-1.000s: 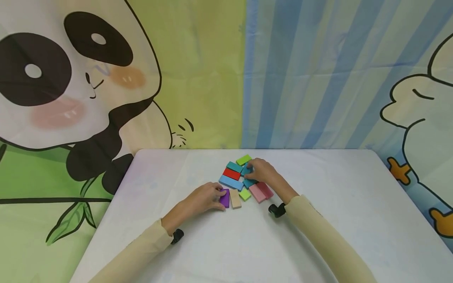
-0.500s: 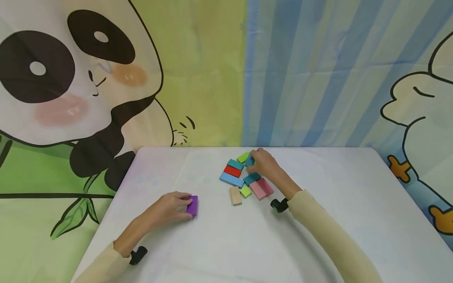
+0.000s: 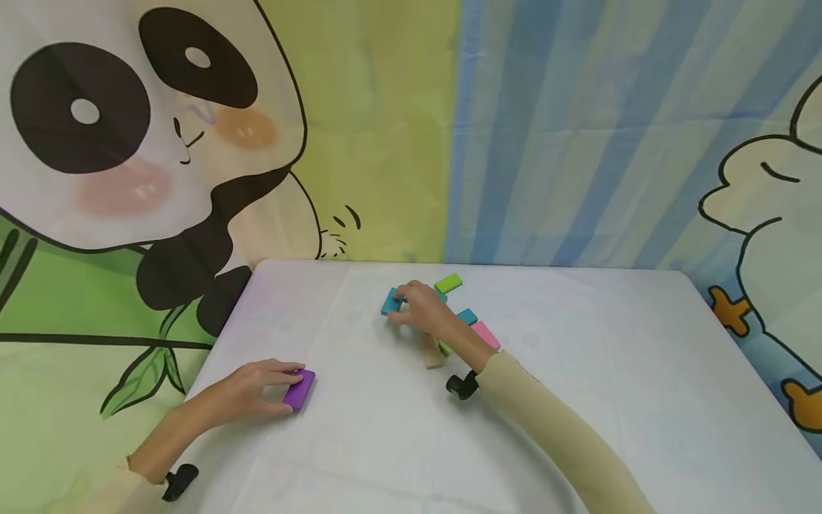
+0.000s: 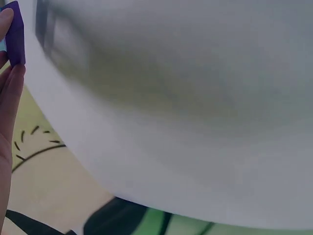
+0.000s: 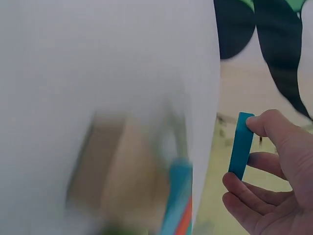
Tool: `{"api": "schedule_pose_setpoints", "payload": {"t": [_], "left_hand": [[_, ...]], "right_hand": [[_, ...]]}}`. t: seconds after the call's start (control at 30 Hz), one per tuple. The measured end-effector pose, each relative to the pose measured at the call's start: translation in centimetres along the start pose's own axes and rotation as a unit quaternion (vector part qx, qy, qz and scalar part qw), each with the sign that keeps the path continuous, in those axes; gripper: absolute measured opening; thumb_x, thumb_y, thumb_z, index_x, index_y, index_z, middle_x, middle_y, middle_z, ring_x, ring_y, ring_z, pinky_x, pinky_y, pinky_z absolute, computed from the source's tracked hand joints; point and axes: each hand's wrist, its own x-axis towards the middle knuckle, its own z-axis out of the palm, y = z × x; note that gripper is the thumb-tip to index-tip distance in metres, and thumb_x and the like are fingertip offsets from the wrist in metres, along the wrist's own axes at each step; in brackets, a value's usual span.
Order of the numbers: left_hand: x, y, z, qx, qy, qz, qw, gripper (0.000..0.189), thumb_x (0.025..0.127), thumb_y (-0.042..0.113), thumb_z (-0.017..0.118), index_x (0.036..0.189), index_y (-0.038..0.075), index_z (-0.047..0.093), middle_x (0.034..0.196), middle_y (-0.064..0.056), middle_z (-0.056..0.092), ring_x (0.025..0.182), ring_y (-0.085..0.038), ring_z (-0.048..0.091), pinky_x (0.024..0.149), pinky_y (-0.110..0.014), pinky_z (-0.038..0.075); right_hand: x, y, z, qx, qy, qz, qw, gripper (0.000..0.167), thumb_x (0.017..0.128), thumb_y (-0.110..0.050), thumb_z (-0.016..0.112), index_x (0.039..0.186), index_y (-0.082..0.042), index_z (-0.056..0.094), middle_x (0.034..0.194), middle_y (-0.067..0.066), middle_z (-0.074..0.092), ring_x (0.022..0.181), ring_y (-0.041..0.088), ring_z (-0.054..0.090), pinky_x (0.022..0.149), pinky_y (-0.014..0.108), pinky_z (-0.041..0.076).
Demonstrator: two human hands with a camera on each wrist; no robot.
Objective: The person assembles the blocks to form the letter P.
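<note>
Beige sleeves (image 3: pixel 549 425) (plus black wrist cameras (image 3: pixel 459 387)).

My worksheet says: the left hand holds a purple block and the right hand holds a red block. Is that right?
The colour red is wrong: the right hand holds a blue block, as the right wrist view shows. The left hand holds a purple block, as stated.

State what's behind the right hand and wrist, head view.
Partly visible past the right hand and wrist: teal flat blocks, a pink flat block, a beige rectangular block and a small green block. Whatever is fully covered cannot be seen.
</note>
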Motion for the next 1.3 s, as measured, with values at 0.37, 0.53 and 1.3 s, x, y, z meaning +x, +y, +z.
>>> {"api": "schedule_pose_setpoints", "payload": {"t": [0.37, 0.53, 1.3], "left_hand": [[-3.7, -1.1, 0.8, -0.003, 0.030, 0.018, 0.9994, 0.046, 0.075, 0.028, 0.083, 0.113, 0.005, 0.072, 0.121, -0.011, 0.068, 0.104, -0.027, 0.066, 0.093, -0.009, 0.048], [-4.0, -0.9, 0.6, 0.004, -0.002, 0.001, 1.0000, 0.045, 0.078, 0.028, 0.081, 0.115, 0.003, 0.071, 0.124, -0.014, 0.065, 0.105, -0.033, 0.064, 0.082, -0.032, 0.059], [-4.3, 0.1, 1.6, -0.049, 0.030, -0.048, 0.9972, 0.046, 0.079, 0.012, 0.079, 0.118, -0.008, 0.065, 0.119, -0.010, 0.057, 0.100, -0.022, 0.063, 0.081, -0.027, 0.058]], "right_hand": [[2.4, -8.9, 7.0, 0.011, -0.084, -0.050, 0.9951, 0.040, 0.088, -0.034, 0.071, 0.118, -0.008, 0.067, 0.117, 0.005, 0.068, 0.106, 0.014, 0.060, 0.083, 0.021, 0.051], [2.4, -10.9, 8.4, 0.008, -0.090, -0.054, 0.9945, 0.042, 0.087, -0.036, 0.071, 0.118, -0.008, 0.068, 0.114, 0.006, 0.068, 0.098, 0.011, 0.060, 0.078, 0.016, 0.049], [1.3, -13.3, 11.1, -0.077, -0.093, -0.089, 0.9888, 0.033, 0.088, -0.041, 0.070, 0.106, -0.014, 0.069, 0.095, -0.002, 0.061, 0.073, 0.003, 0.047, 0.057, 0.010, 0.036]]}}
